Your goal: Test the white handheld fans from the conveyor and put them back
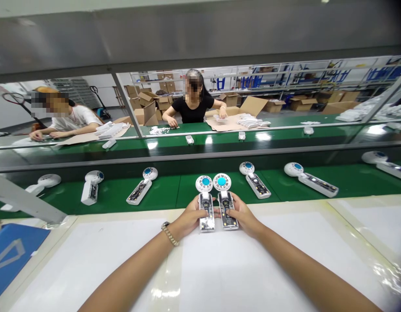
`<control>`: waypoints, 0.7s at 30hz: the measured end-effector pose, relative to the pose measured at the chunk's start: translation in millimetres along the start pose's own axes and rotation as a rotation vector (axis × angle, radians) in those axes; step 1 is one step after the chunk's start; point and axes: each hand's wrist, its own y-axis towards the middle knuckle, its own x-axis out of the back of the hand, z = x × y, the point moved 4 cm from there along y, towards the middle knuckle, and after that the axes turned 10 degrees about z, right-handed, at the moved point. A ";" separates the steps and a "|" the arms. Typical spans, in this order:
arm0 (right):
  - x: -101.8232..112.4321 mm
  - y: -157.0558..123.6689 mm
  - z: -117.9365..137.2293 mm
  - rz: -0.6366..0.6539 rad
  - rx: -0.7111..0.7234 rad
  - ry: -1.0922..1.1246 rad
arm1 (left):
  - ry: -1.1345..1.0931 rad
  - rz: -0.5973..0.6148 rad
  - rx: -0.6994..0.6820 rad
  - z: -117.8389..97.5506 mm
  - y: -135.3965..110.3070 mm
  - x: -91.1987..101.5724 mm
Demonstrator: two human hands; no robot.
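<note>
My left hand (pixel 189 219) grips the handle of a white handheld fan unit (pixel 205 203) with a blue round centre and an exposed circuit board. My right hand (pixel 244 216) grips a second, matching fan unit (pixel 224 201) right beside it. Both units lie side by side at the far edge of the white work surface (pixel 122 260), heads pointing away from me over the green conveyor belt (pixel 174 193). A metal watch band sits on my left wrist (pixel 170 234).
Several more fan units lie spaced along the green belt, such as one (pixel 141 186) to the left and one (pixel 255 180) to the right. A blue tray (pixel 11 255) sits at my far left. Two other people work across a second belt among cardboard boxes (pixel 239 112).
</note>
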 end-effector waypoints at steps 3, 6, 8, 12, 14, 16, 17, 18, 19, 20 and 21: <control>0.4 -0.2 -0.9 0.002 0.005 0.003 | 0.006 0.008 0.002 0.4 -0.7 -1.0; 0.4 -0.6 0.2 -0.004 -0.008 0.039 | -0.006 0.005 -0.020 0.0 -0.4 -1.2; 0.0 -0.7 2.5 -0.011 -0.044 0.068 | -0.057 -0.015 -0.052 -1.2 0.6 0.3; -1.8 -0.4 6.8 -0.009 -0.128 0.090 | -0.194 -0.085 0.011 -0.4 2.9 6.1; -2.9 -0.3 7.1 -0.002 -0.149 0.082 | -0.196 -0.084 0.060 -0.2 3.3 6.7; -3.6 -0.7 6.6 0.003 -0.163 0.075 | -0.173 -0.061 0.082 -0.7 3.0 5.6; -3.0 -1.0 6.7 0.000 -0.170 0.072 | -0.163 -0.054 0.088 -0.8 2.8 5.2; -1.1 -1.4 7.5 -0.011 -0.170 0.064 | -0.153 -0.055 0.092 -0.9 2.6 5.5; 2.5 -1.7 9.3 -0.030 -0.163 0.049 | -0.143 -0.066 0.089 -1.2 2.5 7.1; 8.2 -1.9 12.0 -0.056 -0.152 0.026 | -0.128 -0.088 0.075 -2.1 2.7 10.4; 16.2 -1.9 15.5 -0.089 -0.138 -0.005 | -0.094 -0.126 0.052 -4.0 3.1 15.9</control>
